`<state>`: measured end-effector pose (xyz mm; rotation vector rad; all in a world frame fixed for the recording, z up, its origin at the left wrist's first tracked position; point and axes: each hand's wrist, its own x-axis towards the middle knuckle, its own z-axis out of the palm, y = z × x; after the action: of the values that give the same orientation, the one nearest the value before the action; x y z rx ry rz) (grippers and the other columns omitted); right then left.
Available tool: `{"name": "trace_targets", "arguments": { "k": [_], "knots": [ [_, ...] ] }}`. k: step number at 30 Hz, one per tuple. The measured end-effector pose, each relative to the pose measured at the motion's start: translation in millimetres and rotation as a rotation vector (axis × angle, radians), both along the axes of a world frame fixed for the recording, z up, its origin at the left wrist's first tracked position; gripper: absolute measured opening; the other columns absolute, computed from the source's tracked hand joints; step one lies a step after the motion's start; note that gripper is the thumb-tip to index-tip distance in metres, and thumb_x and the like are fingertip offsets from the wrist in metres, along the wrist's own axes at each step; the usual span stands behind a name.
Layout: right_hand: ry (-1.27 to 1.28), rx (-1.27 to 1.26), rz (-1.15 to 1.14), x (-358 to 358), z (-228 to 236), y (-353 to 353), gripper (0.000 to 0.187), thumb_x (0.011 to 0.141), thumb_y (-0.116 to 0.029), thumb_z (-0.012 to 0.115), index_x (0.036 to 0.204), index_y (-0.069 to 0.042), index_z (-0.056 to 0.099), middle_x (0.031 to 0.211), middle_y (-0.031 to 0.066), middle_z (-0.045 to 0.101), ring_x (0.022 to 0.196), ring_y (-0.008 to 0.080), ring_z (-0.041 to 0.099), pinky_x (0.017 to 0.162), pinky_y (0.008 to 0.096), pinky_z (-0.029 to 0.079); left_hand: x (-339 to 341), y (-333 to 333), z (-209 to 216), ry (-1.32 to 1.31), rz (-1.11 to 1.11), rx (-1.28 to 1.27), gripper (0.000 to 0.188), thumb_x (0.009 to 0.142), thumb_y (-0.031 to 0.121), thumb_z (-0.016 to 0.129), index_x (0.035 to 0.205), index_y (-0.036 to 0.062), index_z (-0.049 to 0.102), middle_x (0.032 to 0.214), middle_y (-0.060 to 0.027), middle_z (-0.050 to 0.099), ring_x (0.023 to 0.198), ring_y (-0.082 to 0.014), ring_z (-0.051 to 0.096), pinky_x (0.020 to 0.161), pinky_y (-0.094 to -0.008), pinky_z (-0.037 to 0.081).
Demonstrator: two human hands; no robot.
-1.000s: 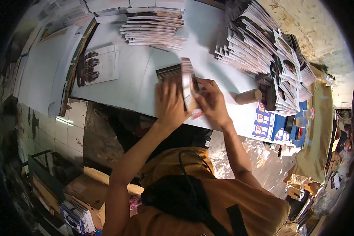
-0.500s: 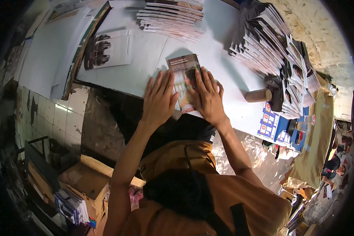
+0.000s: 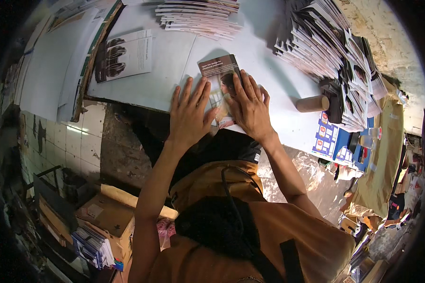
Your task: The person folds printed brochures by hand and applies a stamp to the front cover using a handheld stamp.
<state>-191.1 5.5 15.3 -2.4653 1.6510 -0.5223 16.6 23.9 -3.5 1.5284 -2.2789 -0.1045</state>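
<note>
Flat and outstretched, the left hand and right hand rest along the left and right sides of a brown-topped leaflet on the white desk.

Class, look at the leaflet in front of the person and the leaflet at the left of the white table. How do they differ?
The front leaflet is partly covered by the right grip, with the left grip alongside; the left leaflet lies uncovered.
The front leaflet's dark band is at its far end; the left leaflet's dark area is on its left side.
Both lie on the white table.
</note>
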Motion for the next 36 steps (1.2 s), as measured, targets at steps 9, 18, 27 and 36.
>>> {"name": "trace_targets", "arguments": {
  "k": [9, 18, 27, 36],
  "knots": [
    [0.006, -0.015, -0.023, 0.7, -3.2, -0.4, 0.066, 0.097, -0.033, 0.058, 0.154, -0.010, 0.034, 0.158, 0.0179, 0.034, 0.143, 0.0355, 0.036, 0.112, 0.0557, 0.027, -1.3, -0.6, 1.9, -0.003, -0.004, 0.018, 0.063, 0.102, 0.043, 0.045, 0.152, 0.0054, 0.039, 0.160, -0.0100, 0.035, 0.149, -0.0346, 0.027, 0.121, -0.0547, 0.017],
    [0.007, -0.006, -0.032, 1.6, -3.5, -0.2, 0.066, 0.098, -0.034, 0.057, 0.155, -0.010, 0.034, 0.159, 0.0174, 0.033, 0.144, 0.0354, 0.035, 0.113, 0.0567, 0.026, -3.9, -0.3, 5.1, -0.034, 0.004, 0.038, 0.063, 0.101, 0.040, 0.045, 0.153, 0.0051, 0.036, 0.161, -0.0094, 0.032, 0.150, -0.0340, 0.025, 0.121, -0.0550, 0.015],
    [0.060, -0.026, -0.039, 2.0, -5.0, 0.8, 0.067, 0.097, -0.035, 0.057, 0.154, -0.009, 0.035, 0.159, 0.0153, 0.033, 0.144, 0.0338, 0.036, 0.113, 0.0552, 0.027, -3.4, -0.7, 3.5, -0.046, 0.003, 0.072, 0.068, 0.099, 0.045, 0.048, 0.153, 0.0051, 0.035, 0.162, -0.0085, 0.030, 0.150, -0.0337, 0.023, 0.121, -0.0562, 0.015],
    [0.057, -0.020, -0.039, 1.2, -2.8, -0.7, 0.064, 0.097, -0.034, 0.057, 0.152, -0.007, 0.037, 0.159, 0.0150, 0.034, 0.143, 0.0335, 0.036, 0.113, 0.0541, 0.028, -2.6, -0.4, 5.6, -0.050, -0.007, 0.054, 0.070, 0.098, 0.045, 0.049, 0.153, 0.0051, 0.035, 0.162, -0.0093, 0.030, 0.150, -0.0341, 0.024, 0.120, -0.0568, 0.017]
  ]
}}
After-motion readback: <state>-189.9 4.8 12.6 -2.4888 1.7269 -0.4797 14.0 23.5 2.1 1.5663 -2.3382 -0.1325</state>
